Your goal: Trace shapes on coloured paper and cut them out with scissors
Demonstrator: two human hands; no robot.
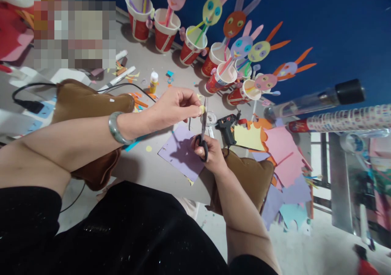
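Observation:
My left hand (177, 106) pinches a small yellow paper piece (202, 110) between thumb and fingertips. Close beside that piece are the upright blades of the scissors (204, 122), whose black handles sit in my right hand (210, 152). Whether the blades touch the paper I cannot tell. Under both hands lies a purple paper sheet (180, 150) on the grey table, with my shadow across it. A yellow paper circle (148, 148) rests on the table left of the sheet. A black glue gun (227, 128) lies just right of the scissors.
Red paper cups (191, 49) with paper rabbit faces on straws line the back. A glue stick (153, 82) stands behind my left hand. Brown cushions (247, 177) flank the work spot. Coloured paper sheets (285, 152), a clear tube (314, 100) and stacked cups (342, 119) occupy the right.

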